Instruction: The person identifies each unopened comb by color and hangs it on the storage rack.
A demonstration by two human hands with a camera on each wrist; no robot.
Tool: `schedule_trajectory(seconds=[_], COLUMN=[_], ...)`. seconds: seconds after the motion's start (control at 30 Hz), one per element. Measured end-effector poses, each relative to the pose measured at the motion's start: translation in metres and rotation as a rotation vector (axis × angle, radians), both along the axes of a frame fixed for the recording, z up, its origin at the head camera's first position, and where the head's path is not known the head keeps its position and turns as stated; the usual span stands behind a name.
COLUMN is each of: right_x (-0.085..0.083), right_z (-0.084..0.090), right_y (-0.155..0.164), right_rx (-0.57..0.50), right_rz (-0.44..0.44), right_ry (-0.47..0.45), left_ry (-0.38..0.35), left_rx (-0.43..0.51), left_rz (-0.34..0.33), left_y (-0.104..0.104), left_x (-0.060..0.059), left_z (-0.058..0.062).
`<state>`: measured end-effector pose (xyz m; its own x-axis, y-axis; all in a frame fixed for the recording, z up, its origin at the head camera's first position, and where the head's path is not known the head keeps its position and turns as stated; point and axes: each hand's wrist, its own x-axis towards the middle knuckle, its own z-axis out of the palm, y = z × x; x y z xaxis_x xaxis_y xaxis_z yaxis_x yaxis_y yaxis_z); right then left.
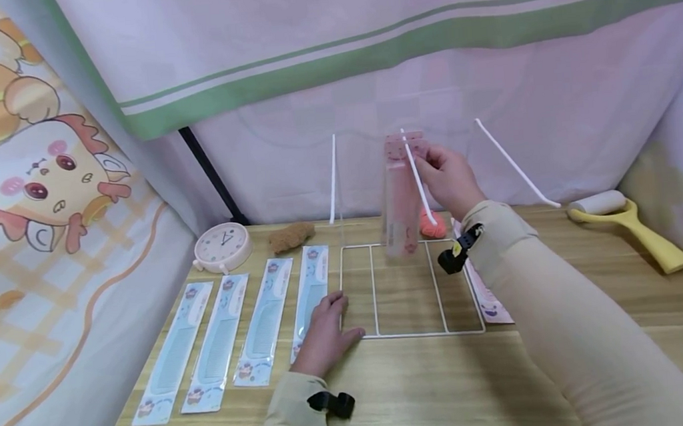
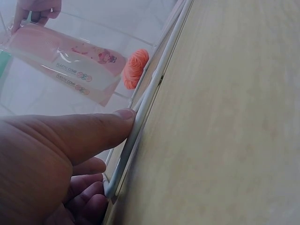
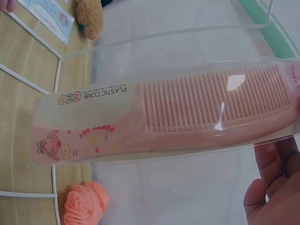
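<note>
My right hand [image 1: 449, 174] pinches the top of a clear pack with a pink comb [image 3: 215, 108], by the middle hook of a white wire rack [image 1: 414, 335]. The pack hangs upright above the rack's base; whether the hook passes through it cannot be told. In the left wrist view the packaging [image 2: 70, 61] shows its print twice, so there may be two packs. With my left hand [image 1: 325, 334] I hold the rack's front left corner, thumb [image 2: 105, 129] on the front wire and fingers around the side. A pink pack [image 1: 493, 301] lies flat at the rack's right.
Several blue comb packs [image 1: 260, 326] lie in a row on the left. Behind them are a round clock [image 1: 222, 247] and a brown fuzzy thing [image 1: 291, 237]. A coral yarn-like ball [image 1: 433, 224] sits behind the rack. A yellow-handled roller [image 1: 637, 220] lies far right.
</note>
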<state>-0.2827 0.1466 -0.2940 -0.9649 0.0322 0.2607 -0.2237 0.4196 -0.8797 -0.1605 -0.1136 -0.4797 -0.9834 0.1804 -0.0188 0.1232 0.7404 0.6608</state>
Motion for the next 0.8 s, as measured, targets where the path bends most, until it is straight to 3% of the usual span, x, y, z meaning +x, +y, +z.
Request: schedule_trajectory(seconds=[0.4,0.8], right_x=[0.006,0.017], right_z=[-0.009,-0.038], right_y=[0.000,0.015], right_rx=[-0.010,0.030], right_rz=[-0.042,-0.003], right_ry=[0.111,0.001], left_ry=[0.019,0.014], left_rx=[-0.004,-0.030], left_rz=[-0.018,-0.011], left_y=[-0.001,0.000], left_x=[0.000,0.000], left_z=[0.001,0.001])
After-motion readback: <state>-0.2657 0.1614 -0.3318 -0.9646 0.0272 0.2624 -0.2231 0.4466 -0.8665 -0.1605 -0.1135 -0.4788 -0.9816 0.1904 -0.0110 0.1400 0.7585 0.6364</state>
